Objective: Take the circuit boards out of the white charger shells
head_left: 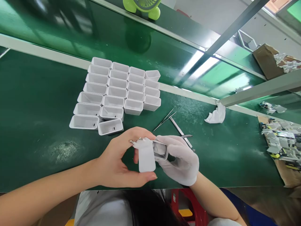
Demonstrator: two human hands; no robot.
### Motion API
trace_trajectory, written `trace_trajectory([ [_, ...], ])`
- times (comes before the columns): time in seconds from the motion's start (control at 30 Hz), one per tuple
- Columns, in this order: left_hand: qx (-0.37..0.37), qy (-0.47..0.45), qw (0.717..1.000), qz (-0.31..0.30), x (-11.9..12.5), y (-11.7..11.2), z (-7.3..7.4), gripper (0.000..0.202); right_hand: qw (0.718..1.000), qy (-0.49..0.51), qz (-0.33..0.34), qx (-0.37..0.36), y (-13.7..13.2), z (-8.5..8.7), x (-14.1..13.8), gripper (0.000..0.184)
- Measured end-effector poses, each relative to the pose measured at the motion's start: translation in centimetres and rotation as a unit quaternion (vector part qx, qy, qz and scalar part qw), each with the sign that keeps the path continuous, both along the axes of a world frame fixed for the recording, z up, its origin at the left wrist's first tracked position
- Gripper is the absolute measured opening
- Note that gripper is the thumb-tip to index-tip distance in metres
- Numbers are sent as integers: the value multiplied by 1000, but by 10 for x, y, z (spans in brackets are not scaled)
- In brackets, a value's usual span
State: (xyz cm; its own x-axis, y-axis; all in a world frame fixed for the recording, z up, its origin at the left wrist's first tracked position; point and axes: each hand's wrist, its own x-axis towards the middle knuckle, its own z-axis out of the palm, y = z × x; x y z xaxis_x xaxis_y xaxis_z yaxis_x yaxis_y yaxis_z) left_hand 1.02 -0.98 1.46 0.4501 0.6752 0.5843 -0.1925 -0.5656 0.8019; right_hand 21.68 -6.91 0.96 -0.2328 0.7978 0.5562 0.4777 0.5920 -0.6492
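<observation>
My left hand [122,163], bare, is closed around a white plastic cover [147,157] with a flat rounded face and small metal prongs at its top end. In a white glove, my right hand [181,160] grips a small white plastic box [161,150], whose open side shows a greyish inside. The cover and the box are held side by side, close together; whether they are joined I cannot tell. Beyond my hands stand rows of open white plastic boxes [113,101]. A few in the nearest rows have a small dark mark inside.
Tweezers [164,120] and a grey-handled tool [181,130] lie right of the boxes. A crumpled white cloth [216,113] sits by the rail. Parts [282,138] are heaped on cardboard at the right edge. A green fan [143,5] stands at the back.
</observation>
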Motion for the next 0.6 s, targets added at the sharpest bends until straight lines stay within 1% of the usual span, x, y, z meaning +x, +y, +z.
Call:
trace_trajectory([
  [0.1,-19,-8,1000,-3,0,0,2,55,1000,3,-10,-8,-1,0,0,44],
  [0.2,-28,-2,1000,8,-1,1,3,52,1000,-13,-16,8,-2,-1,-1,44],
  [0.37,1,-4,1000,14,0,3,2,57,997,-44,-46,35,-3,-5,-2,49],
  [0.53,-17,-3,999,27,-1,1,1,56,992,-97,-66,56,-3,-5,-1,53],
  [0.6,-11,0,999,30,-1,0,1,57,988,-122,-71,63,-3,-3,-1,53],
])
